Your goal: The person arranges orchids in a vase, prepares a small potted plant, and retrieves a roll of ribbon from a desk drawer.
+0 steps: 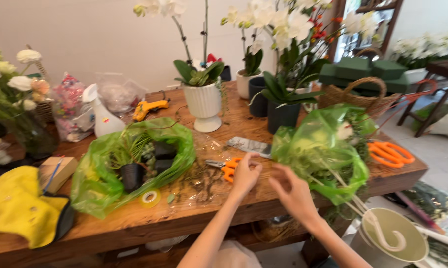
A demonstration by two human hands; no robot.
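Orange-handled scissors (226, 167) lie flat on the wooden table (134, 223), near the front edge, with the left hand (246, 174) touching or hovering right at their handles. Their long axis runs roughly left to right: the closed metal blades point left, the orange loops sit to the right under the fingers. The left forearm rises from the bottom of the view and slants up to the right, the hand curled loosely with fingertips bent down; whether it actually grips the handles cannot be told. The right hand (293, 191) sits just beside it, wrist bent, fingers spread and half open, holding nothing visible, its fingertips near the green plastic wrap (319, 149) bundled around stems and a pale flower. A second, larger pair of orange scissors (390, 153) rests further right. To the left lie another green plastic bag with small black pots (134, 159) and a roll of tape (150, 198).
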